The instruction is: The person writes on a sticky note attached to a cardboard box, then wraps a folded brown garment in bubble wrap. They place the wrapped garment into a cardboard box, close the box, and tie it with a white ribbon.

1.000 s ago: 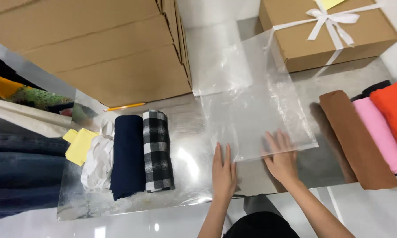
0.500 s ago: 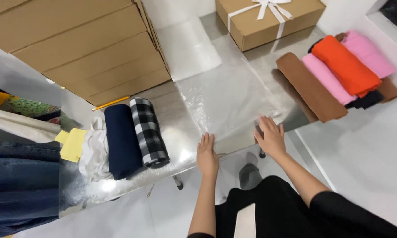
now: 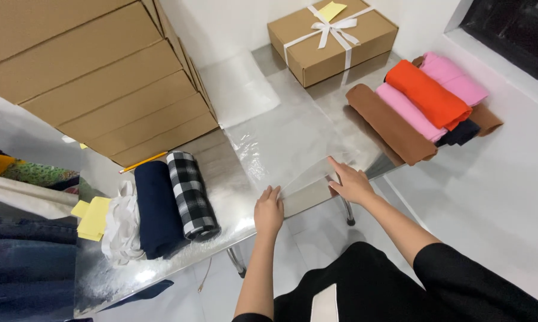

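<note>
At the near edge of the shiny metal surface (image 3: 340,95), the left hand (image 3: 269,210) and the right hand (image 3: 351,182) both rest on the near edge of a clear plastic bag (image 3: 293,146) lying flat at the middle. The fingers of each hand are spread slightly and pressed on the plastic, clamped on nothing. Left of the bag lie a black-and-white checked cloth roll (image 3: 191,194), a navy roll (image 3: 156,209) and a white cloth (image 3: 121,229). To the right sit brown (image 3: 390,123), pink (image 3: 407,111) and orange (image 3: 427,93) rolls. Farther back stand stacked cardboard boxes (image 3: 102,77) and a ribboned gift box (image 3: 331,37)
</note>
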